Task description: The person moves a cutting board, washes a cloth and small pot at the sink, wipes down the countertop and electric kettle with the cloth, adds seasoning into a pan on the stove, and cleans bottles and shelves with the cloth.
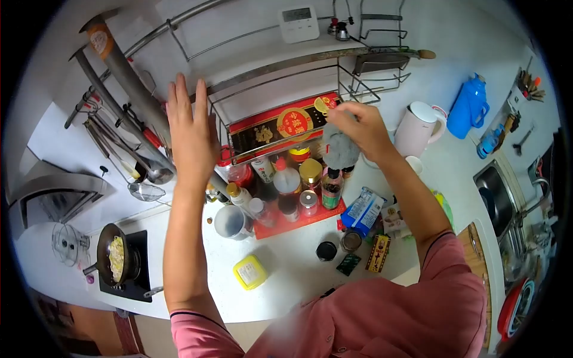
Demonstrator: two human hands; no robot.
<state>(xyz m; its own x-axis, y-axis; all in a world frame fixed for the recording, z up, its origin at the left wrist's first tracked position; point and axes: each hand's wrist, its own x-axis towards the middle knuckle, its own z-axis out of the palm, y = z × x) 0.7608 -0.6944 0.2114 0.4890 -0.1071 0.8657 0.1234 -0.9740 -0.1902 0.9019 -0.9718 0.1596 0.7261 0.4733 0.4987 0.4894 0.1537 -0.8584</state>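
Note:
My left hand is raised at the left end of the wire rack, its fingers stretched out and close together, pointing up. My right hand is closed on a grey cloth, which hangs down at the rack's right end. Between the hands, a red and black box lies in the rack. Below it, several bottles and jars, among them a gold-lidded jar and a green-labelled bottle, stand on a red tray.
A wok with food sits on the stove at the left. On the counter are a yellow tub, a clear container and a blue packet. A pink kettle and blue flask stand at the right.

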